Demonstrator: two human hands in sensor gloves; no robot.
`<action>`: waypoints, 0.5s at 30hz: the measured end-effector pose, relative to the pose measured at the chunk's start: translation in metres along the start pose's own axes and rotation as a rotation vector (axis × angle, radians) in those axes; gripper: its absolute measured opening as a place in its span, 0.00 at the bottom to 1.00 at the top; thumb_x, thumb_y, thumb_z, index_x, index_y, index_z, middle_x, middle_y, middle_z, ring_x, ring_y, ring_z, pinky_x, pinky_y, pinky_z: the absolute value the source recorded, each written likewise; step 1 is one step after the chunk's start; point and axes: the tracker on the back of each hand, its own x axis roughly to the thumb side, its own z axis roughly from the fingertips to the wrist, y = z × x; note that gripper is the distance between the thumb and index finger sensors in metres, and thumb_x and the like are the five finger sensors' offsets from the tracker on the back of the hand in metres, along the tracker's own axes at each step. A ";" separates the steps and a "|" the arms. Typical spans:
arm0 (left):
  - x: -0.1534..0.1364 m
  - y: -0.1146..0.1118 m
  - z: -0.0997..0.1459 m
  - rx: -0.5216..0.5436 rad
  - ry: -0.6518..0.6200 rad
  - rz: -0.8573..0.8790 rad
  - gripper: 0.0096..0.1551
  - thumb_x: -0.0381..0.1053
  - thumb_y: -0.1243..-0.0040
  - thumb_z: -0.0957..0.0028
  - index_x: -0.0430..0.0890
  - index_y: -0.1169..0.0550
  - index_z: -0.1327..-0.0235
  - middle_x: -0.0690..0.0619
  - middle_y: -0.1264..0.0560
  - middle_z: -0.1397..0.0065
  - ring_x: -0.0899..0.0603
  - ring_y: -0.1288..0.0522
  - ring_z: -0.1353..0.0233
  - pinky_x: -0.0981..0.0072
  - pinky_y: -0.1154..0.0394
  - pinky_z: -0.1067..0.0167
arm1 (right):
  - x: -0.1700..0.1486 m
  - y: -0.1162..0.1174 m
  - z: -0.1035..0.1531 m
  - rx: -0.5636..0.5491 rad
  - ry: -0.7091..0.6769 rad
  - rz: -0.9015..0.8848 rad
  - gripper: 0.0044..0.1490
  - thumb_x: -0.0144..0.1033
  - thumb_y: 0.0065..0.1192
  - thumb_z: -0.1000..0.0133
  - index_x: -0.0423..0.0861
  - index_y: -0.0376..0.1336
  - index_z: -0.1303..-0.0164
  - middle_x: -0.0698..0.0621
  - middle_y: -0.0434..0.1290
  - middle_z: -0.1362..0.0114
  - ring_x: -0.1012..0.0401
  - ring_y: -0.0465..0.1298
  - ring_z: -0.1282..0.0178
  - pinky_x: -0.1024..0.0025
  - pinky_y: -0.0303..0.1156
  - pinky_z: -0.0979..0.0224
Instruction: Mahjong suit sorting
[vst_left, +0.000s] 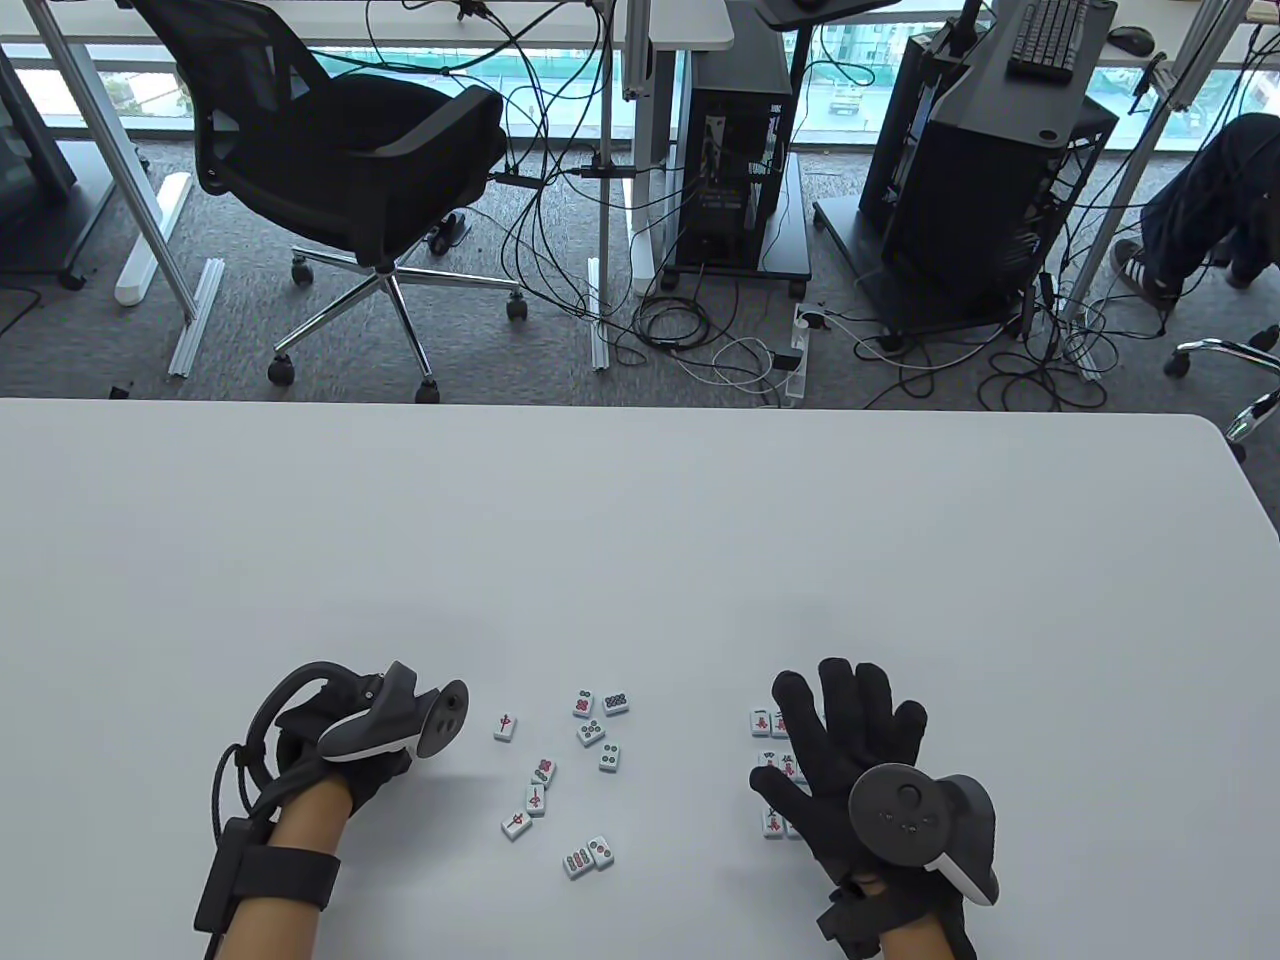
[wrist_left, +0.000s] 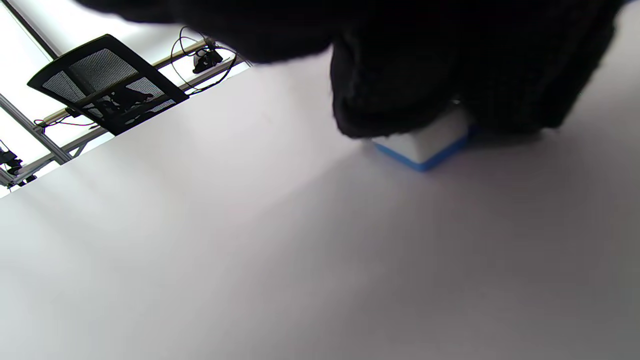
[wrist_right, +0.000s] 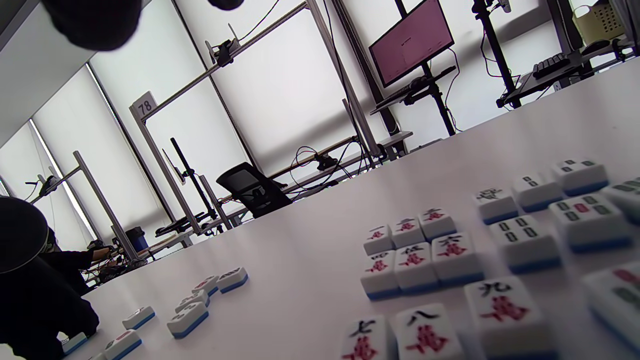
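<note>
The left hand (vst_left: 350, 740), at the lower left of the table view, pinches one tile (wrist_left: 425, 142) against the white table (vst_left: 640, 540). The right hand (vst_left: 850, 745), lower right, hovers spread flat over the sorted rows (wrist_right: 415, 252). Loose tiles (vst_left: 590, 730) lie between the hands. They look small, hard, smooth and probably slippery; pinch the short sides. Close neighbours could get nudged.

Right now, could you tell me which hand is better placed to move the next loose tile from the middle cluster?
Probably the left hand: the red-character tile lies just beside it, while the right hand hovers spread over the sorted tiles.
</note>
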 end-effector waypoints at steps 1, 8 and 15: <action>-0.001 0.001 0.001 -0.004 0.003 0.005 0.33 0.64 0.28 0.71 0.50 0.16 0.53 0.64 0.15 0.68 0.55 0.19 0.76 0.62 0.20 0.68 | 0.000 0.000 0.000 -0.001 0.001 0.000 0.50 0.67 0.47 0.43 0.63 0.35 0.16 0.45 0.30 0.11 0.44 0.25 0.17 0.33 0.23 0.25; -0.006 0.029 0.015 0.085 0.024 0.070 0.34 0.63 0.28 0.70 0.52 0.17 0.49 0.64 0.14 0.65 0.54 0.19 0.74 0.61 0.20 0.66 | -0.001 0.000 0.000 -0.002 0.000 -0.007 0.50 0.67 0.47 0.43 0.63 0.35 0.16 0.45 0.30 0.11 0.44 0.25 0.17 0.33 0.23 0.24; 0.036 0.065 0.033 0.221 -0.143 0.102 0.32 0.64 0.30 0.69 0.52 0.16 0.51 0.64 0.14 0.67 0.55 0.19 0.76 0.61 0.20 0.67 | -0.001 -0.001 0.000 -0.007 0.000 -0.008 0.50 0.67 0.47 0.43 0.63 0.35 0.16 0.45 0.30 0.11 0.44 0.25 0.17 0.33 0.23 0.25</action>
